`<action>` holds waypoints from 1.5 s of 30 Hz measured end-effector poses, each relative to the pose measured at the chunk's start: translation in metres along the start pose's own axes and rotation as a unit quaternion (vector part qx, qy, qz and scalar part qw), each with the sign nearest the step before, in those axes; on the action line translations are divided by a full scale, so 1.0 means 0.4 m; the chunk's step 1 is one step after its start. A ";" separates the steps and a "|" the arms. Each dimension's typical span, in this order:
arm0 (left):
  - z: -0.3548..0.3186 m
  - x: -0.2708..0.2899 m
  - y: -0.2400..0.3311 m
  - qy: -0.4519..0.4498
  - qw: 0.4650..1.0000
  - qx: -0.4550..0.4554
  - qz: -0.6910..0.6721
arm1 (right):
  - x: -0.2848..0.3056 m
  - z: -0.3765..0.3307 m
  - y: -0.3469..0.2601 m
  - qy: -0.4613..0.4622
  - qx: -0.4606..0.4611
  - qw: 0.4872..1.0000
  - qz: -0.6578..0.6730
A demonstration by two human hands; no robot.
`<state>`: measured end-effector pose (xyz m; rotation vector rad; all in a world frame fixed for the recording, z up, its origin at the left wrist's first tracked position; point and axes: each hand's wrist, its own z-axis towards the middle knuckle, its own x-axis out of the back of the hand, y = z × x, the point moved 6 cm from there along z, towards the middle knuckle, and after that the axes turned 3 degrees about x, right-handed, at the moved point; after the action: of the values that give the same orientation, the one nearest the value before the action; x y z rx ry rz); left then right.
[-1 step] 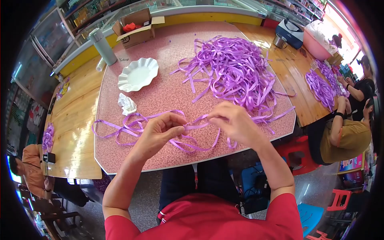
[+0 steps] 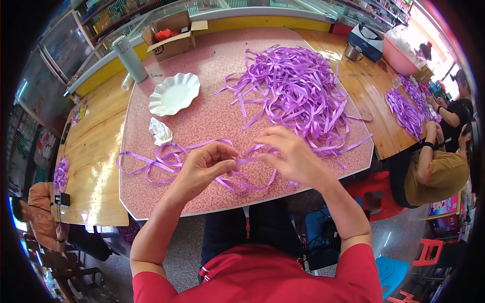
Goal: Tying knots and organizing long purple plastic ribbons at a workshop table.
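Note:
A loop of narrow purple ribbon [image 2: 247, 160] is pinched between the thumb and fingers of my left hand [image 2: 202, 166]. Close by on the right, my right hand [image 2: 298, 156] hovers with thumb and fingers apart, beside the short stretch of ribbon that runs out of the left fingers. Loose purple ribbon strands [image 2: 164, 164] lie in loops on the pink speckled table [image 2: 202, 194] to the left of and below my left hand. Beyond my right hand rises a big tangled heap of purple ribbons [image 2: 298, 86]. My left fingertips partly hide the held piece.
A white scalloped dish [image 2: 174, 95] and a crumpled white tissue [image 2: 160, 132] lie left of centre. Behind them stand a pale green bottle [image 2: 129, 59] and an open cardboard box [image 2: 174, 45]. At the right, other people [image 2: 439, 171] sit near more purple ribbons [image 2: 404, 112].
The fingers of my right hand have spread apart and let go of the ribbon, shifting slightly left. My left hand keeps its pinch, nearly still.

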<state>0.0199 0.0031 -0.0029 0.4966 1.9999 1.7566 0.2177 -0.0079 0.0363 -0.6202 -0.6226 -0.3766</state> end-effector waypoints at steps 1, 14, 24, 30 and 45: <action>0.006 -0.015 0.001 -0.001 1.000 0.001 -0.001 | -0.019 0.006 -0.016 0.000 -0.001 1.000 0.000; -0.006 0.003 -0.005 0.020 0.999 -0.025 0.001 | -0.061 0.004 -0.004 -0.083 -0.189 0.946 0.250; -0.017 -0.021 0.020 0.041 0.998 -0.021 0.052 | -0.065 0.006 -0.025 -0.111 -0.179 0.955 0.207; 0.006 -0.011 -0.021 0.113 0.988 -0.063 0.088 | -0.046 0.017 -0.044 -0.032 -0.064 0.990 0.125; 0.016 -0.074 -0.034 0.100 0.981 -0.087 0.139 | -0.078 -0.032 -0.012 -0.011 -0.303 0.891 0.338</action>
<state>0.0484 -0.0092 -0.0148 0.5845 1.9565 2.2080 0.1972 -0.0151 0.0100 -1.3906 -0.2633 0.1119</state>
